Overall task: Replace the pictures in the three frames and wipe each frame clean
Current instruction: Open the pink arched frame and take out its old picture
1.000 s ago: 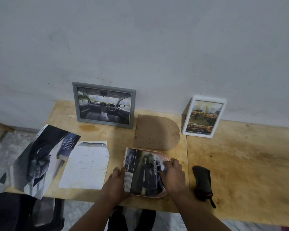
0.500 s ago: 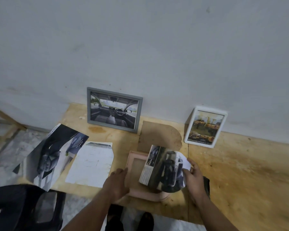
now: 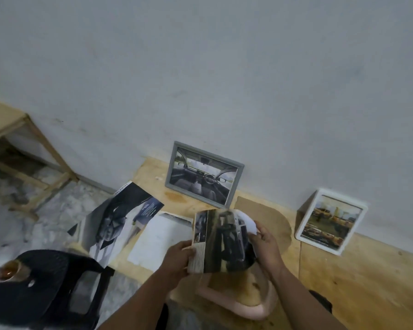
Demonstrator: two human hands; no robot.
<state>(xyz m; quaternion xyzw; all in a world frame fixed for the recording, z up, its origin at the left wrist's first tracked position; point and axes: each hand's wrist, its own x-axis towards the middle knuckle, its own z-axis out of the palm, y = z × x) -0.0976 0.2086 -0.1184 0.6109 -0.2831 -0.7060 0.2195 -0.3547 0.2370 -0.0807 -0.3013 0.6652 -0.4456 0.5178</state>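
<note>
Left hand grips the lower left edge of the cut-out picture, fingers curled round the edge. Right hand pinches the right side near the curled white corner. Both hands hold the picture up off the table, tilted, above the pink frame.

I read the picture as thin printed paper – light, floppy, easy to crease or tear, and the right corner already curls. I'd hold it at two opposite edges as now, with a light pinch, and keep it flat on the way down.

The pink frame lies flat at the near table edge, arched end toward me, opening up; its inside looks brownish and blurred, so I can't tell if glass is in it. I'd guess it's light plastic, stiff, fine to hold by the rim. The brown arched backing board lies flat behind the hands, just in front of the grey frame.

The grey frame leans on the wall with a car-interior picture; the white frame stands to the right, also against the wall – both look done or untouched, can't say which.

Further left, a white sheet and a car brochure hang partly over the table edge. A dark cloth peeks out behind the right forearm. A black chair sits at lower left.
</note>
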